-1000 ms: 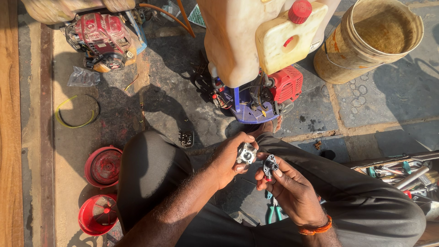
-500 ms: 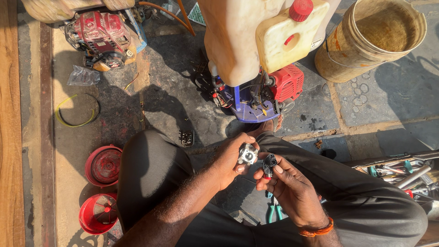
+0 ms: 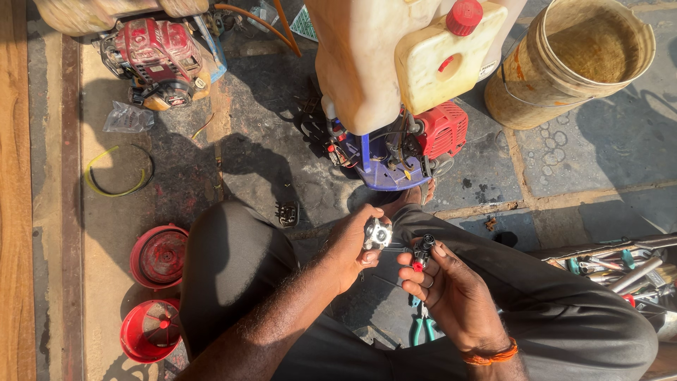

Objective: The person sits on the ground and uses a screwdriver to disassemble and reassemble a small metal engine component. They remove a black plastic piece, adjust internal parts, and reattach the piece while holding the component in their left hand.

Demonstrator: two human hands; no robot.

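My left hand (image 3: 349,248) grips a small silver metal engine part (image 3: 378,233), about carburetor size, between thumb and fingertips. My right hand (image 3: 451,289), with an orange band at the wrist, pinches a small black part with a red tip (image 3: 422,251) just right of the silver piece. The two parts sit a short gap apart above my knees. In front of my feet stands a sprayer machine (image 3: 395,77) with a cream tank, red cap and red-and-blue engine.
A second red engine (image 3: 159,60) lies at top left. Two red round covers (image 3: 159,255) rest on the ground at left, near a yellow wire loop (image 3: 116,173). A tan bucket (image 3: 571,63) stands top right. Tools (image 3: 620,268) lie at right; green-handled pliers (image 3: 423,328) are below my hands.
My right hand has drawn the black part slightly right and away from the silver piece. The left hand has stayed nearly still.
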